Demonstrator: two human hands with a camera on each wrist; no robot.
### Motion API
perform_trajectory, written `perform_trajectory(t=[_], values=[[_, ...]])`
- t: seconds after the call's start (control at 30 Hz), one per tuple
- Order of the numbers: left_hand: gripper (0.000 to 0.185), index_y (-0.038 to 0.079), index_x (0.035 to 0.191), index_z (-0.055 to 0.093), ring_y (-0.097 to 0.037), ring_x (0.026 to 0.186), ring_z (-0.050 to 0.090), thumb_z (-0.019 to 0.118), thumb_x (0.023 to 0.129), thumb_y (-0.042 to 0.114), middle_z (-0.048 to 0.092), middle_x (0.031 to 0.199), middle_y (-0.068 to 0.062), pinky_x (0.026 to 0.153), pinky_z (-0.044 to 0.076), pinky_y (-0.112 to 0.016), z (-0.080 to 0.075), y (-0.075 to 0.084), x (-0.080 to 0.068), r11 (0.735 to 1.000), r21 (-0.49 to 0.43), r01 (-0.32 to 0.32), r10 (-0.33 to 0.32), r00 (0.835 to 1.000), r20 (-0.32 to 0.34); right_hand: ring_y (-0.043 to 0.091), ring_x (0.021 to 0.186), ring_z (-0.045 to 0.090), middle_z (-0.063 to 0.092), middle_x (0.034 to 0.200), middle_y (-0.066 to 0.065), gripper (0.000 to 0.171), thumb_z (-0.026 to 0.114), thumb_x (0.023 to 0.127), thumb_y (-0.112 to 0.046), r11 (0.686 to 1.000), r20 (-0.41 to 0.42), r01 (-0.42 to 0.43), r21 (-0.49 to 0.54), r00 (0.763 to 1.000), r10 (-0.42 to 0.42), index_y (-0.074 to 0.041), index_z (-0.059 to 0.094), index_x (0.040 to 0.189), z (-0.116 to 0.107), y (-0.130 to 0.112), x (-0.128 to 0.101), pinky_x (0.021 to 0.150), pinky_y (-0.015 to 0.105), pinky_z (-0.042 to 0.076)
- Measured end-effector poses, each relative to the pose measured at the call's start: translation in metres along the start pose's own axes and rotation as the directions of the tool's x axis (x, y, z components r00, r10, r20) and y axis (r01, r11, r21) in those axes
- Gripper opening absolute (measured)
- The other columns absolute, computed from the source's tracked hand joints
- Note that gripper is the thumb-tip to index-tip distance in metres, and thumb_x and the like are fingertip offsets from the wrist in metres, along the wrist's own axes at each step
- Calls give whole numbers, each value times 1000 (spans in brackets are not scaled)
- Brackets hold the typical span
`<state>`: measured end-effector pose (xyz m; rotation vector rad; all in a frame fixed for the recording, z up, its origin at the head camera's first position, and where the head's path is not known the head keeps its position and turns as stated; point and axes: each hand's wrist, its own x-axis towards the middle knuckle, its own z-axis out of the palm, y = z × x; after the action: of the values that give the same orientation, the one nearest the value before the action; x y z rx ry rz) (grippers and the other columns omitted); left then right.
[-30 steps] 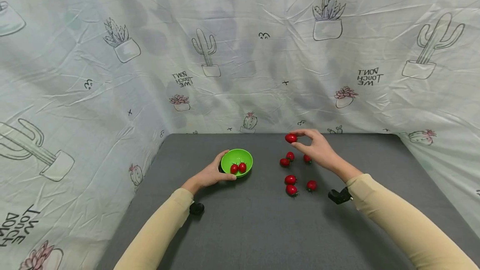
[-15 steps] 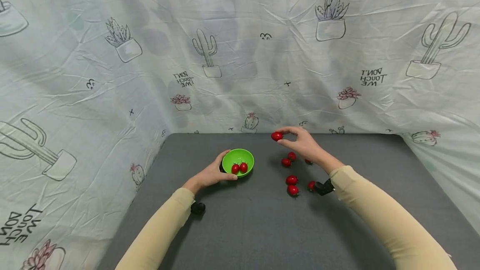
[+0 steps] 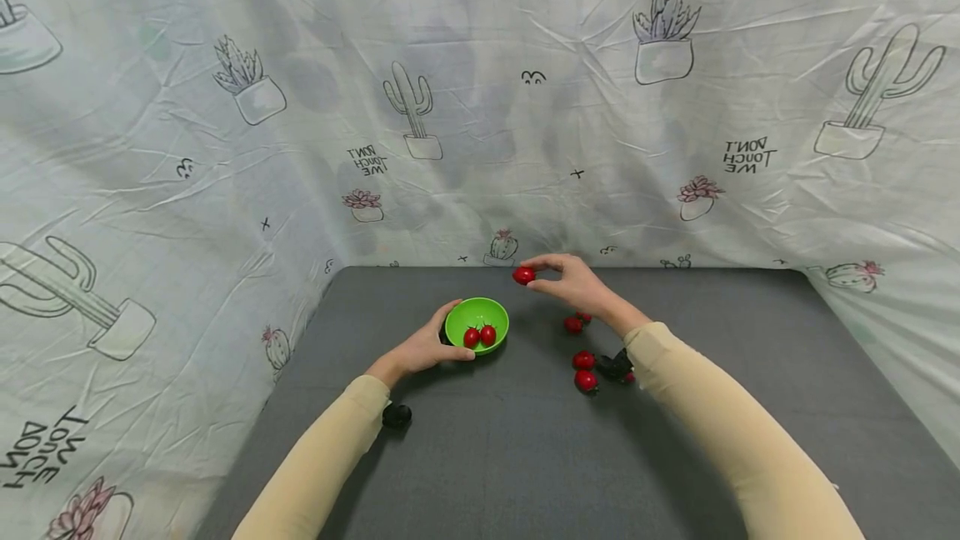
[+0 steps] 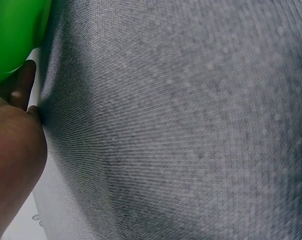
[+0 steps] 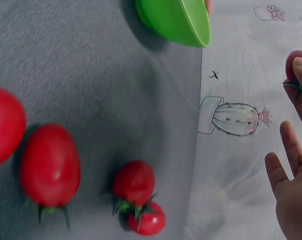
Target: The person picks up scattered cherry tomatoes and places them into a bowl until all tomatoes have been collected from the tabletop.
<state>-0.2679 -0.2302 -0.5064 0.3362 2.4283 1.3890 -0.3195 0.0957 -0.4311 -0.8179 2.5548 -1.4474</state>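
Observation:
A green bowl (image 3: pixel 477 317) sits on the grey table (image 3: pixel 480 457) with two red cherry tomatoes (image 3: pixel 478 336) inside. My left hand (image 3: pixel 423 348) grips the bowl's left rim; the bowl's edge (image 4: pixel 11 40) shows in the left wrist view. Above the table, just right of the bowl, my right hand (image 3: pixel 566 277) pinches one tomato (image 3: pixel 523 276) between thumb and fingertip; that tomato (image 5: pixel 297 67) peeks past a fingertip in the right wrist view. Several loose tomatoes (image 3: pixel 583 369) lie on the table under my right forearm, seen close as tomatoes (image 5: pixel 50 167) in the right wrist view.
A cactus-print cloth (image 3: pixel 480 107) walls the table at the back and both sides. Small black wrist camera mounts show under my left sleeve (image 3: pixel 396 416) and right sleeve (image 3: pixel 615 367). The near half of the table is bare grey fabric.
My right hand has carried the pinched tomato leftward from above the loose tomatoes to just right of the bowl. The left hand and bowl have stayed put.

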Motion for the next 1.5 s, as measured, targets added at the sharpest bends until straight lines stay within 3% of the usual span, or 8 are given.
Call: perform_trajectory(t=[0.4, 0.6, 0.93, 1.2, 1.5], values=[[103, 19, 165, 16, -35, 146, 32, 84, 88, 26, 26, 164, -15, 117, 23, -60, 1, 3, 0, 999, -18, 29, -29, 1000, -2, 27, 138, 45, 65, 130, 4, 37, 73, 98, -23, 999, 57, -19, 46, 998, 17, -19, 68, 134, 25, 0, 18, 115, 56, 31], [102, 26, 164, 19, -32, 144, 34, 84, 87, 35, 28, 163, -11, 116, 25, -59, 1, -2, 2, 1000, 0, 24, -24, 1000, -5, 28, 136, 46, 64, 131, 5, 36, 71, 98, -21, 997, 89, -26, 66, 996, 20, -17, 69, 134, 35, 3, 24, 115, 57, 30], [103, 26, 164, 19, -31, 144, 34, 84, 86, 40, 27, 164, -10, 116, 26, -59, 2, 0, 1, 999, 16, 30, -30, 999, -15, 35, 128, 53, 67, 128, 6, 35, 71, 98, -19, 995, 126, -35, 90, 992, 24, -12, 69, 133, 52, 11, 33, 112, 57, 33], [104, 26, 164, 17, -30, 144, 34, 84, 86, 41, 27, 163, -9, 116, 26, -58, 2, 1, 2, 999, 20, 37, -37, 999, -9, 28, 126, 56, 68, 125, 2, 33, 73, 97, -17, 997, 154, -34, 66, 988, 23, -16, 71, 130, 62, 11, 36, 113, 54, 33], [104, 26, 164, 17, -29, 143, 36, 85, 86, 39, 28, 163, -9, 116, 28, -57, 2, 1, 1, 999, 6, 38, -38, 999, -9, 28, 126, 55, 67, 125, 1, 34, 75, 95, -15, 998, 178, -36, 42, 984, 28, -18, 72, 129, 71, 11, 38, 102, 46, 46]])
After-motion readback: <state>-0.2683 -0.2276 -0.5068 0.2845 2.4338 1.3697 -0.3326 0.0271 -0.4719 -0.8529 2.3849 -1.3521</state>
